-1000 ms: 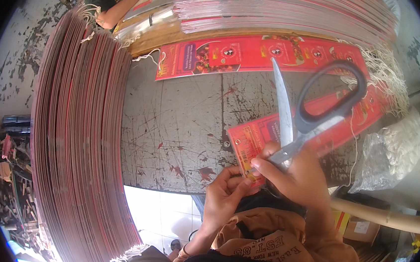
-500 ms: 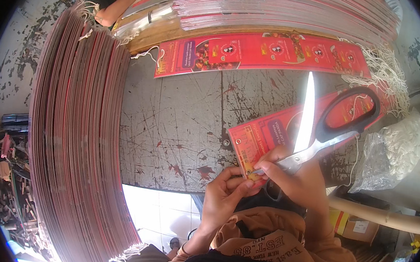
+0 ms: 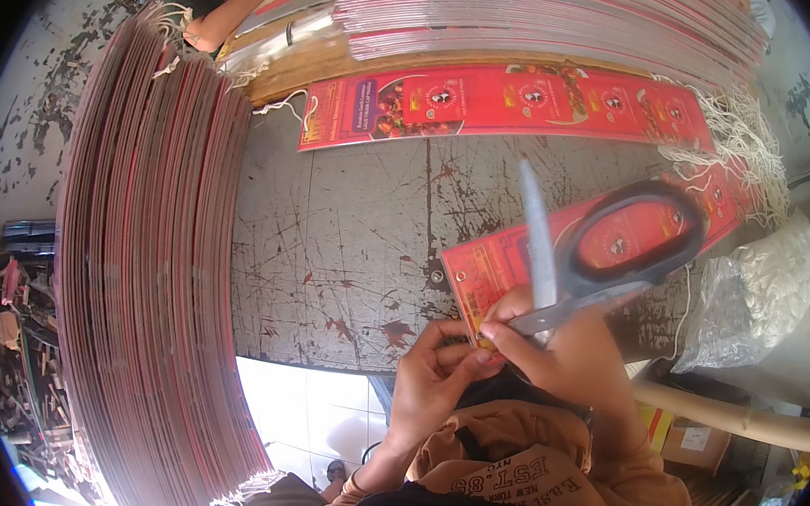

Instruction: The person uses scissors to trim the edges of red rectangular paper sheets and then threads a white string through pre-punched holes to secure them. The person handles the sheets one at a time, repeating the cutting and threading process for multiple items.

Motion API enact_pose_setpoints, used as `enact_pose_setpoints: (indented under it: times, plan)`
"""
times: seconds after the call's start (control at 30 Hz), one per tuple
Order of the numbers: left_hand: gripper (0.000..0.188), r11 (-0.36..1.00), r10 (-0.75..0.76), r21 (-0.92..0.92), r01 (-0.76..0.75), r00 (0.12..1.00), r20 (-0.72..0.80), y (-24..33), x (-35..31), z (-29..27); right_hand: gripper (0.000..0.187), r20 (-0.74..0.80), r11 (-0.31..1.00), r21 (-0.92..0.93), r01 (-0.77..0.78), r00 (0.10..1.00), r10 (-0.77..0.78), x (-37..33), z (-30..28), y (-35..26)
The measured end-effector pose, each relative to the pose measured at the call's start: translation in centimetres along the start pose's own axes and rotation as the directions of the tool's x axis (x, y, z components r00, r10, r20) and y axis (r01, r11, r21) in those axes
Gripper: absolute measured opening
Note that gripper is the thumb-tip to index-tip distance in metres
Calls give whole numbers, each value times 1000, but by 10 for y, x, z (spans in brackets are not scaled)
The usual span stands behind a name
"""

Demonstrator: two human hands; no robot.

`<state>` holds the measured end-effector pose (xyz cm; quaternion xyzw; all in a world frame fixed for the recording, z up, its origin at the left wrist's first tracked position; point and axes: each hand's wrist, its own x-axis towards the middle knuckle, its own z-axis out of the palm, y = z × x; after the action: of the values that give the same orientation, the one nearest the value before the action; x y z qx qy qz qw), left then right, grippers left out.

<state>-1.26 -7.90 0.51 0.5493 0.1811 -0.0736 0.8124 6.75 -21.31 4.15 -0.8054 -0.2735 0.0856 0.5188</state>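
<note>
A long red printed sheet (image 3: 494, 251) with eyelets at its near end lies slantwise on the worktable. My left hand (image 3: 434, 366) is closed, pinching that sheet's near corner between thumb and fingers. In my right hand (image 3: 565, 354), closed around the pivot area, is a large pair of scissors (image 3: 554, 316) with black handles. The scissors are spread, one blade standing up to the left and the handle loops over the sheet. My right fingertips meet the sheet's corner beside my left thumb; the other blade's tip is hidden there.
A second red printed sheet (image 3: 495, 107) lies farther back, in front of a tall stack of sheets (image 3: 540, 29). Another long stack (image 3: 149, 260) runs along the left. White strings (image 3: 746, 148) and a plastic bag (image 3: 753, 293) are at right. A person's arm (image 3: 238, 12) shows at far left.
My right hand has turned the scissors, so the raised blade and handle loops have swung left and somewhat downward. The left hand stays on the sheet's corner.
</note>
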Motion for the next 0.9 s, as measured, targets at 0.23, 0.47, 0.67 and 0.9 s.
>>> enact_pose_setpoints:
  times: [0.23,0.47,0.67,0.9]
  plan:
    - [18,997,66,28,-65,998,-22,0,-1,3,26,36,998,-24,-51,998,52,-1,1,-14]
    - [11,964,144,246,-104,978,-150,-14,2,4,22,29,993,-85,-79,996,81,-3,-6,-22]
    - [9,941,101,336,-48,985,-141,-4,-1,8,12,-113,981,150,-126,983,144,-4,-8,-2]
    - [23,999,35,-1,-35,999,27,2,-4,1,9,-15,857,468,-214,968,250,-10,-7,9]
